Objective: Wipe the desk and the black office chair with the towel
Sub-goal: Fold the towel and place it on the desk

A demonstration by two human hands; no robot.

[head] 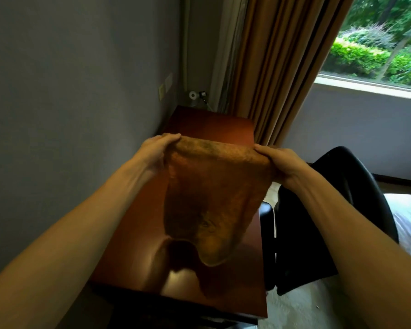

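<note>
Both hands pinch the towel (207, 193) by its top corners, left hand (156, 150) at one end, right hand (280, 162) at the other; it hangs spread between them and below, above the desk (133, 245). Chair (342, 186) sits just beyond the right hand

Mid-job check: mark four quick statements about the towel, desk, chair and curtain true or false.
1. The left hand and right hand both grip the towel by its top edge. True.
2. The black office chair stands right of the desk. True.
3. The towel lies spread flat on the desk. False: it hangs from the hands above it.
4. The curtain covers the whole window. False: the curtain is drawn aside; the window shows greenery.
</note>
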